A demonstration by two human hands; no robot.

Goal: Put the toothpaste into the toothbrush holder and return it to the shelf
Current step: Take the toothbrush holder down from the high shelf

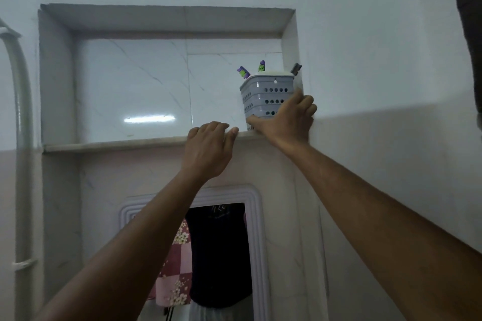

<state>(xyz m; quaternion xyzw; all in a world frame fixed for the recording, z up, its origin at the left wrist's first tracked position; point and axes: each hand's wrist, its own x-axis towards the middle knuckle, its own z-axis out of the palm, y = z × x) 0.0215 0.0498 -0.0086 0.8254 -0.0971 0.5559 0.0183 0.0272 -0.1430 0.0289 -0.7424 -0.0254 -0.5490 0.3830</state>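
A grey perforated toothbrush holder [263, 96] stands on the right end of the marble shelf [117, 144] inside a wall niche. Purple and green brush handles [243, 72] and a dark handle [296, 69] stick out of its top, beside something white at the rim; I cannot tell whether that is the toothpaste. My right hand [289, 118] is wrapped around the holder's lower right side, thumb across its front base. My left hand [208, 148] rests on the shelf's front edge just left of the holder, fingers curled over the ledge, holding nothing.
The niche's right wall [290, 47] sits tight against the holder. A mirror [208, 255] with a white frame hangs below the shelf. A grey pipe [22, 138] runs down the far left. A dark object [470, 34] hangs at the right edge.
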